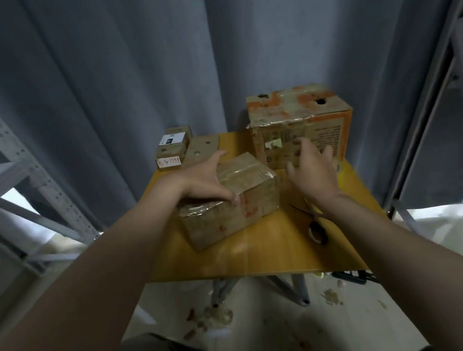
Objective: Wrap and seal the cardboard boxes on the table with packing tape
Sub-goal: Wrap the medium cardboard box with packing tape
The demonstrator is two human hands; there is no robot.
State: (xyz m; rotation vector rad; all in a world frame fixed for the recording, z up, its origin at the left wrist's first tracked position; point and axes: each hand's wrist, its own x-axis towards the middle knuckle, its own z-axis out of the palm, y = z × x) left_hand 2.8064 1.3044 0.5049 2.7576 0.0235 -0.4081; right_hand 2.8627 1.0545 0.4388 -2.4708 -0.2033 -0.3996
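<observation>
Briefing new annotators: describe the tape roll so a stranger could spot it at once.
Start at the yellow tabletop, then go right of the tape-wrapped brown cardboard box. The small dark roll of packing tape sits there beside the person's right forearm. It is the only ring-shaped thing on the table.

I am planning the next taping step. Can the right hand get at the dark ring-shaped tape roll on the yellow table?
Probably yes. The dark ring-shaped tape roll lies uncovered on the yellow table beside the right forearm. The right hand hovers open, holding nothing.
</observation>
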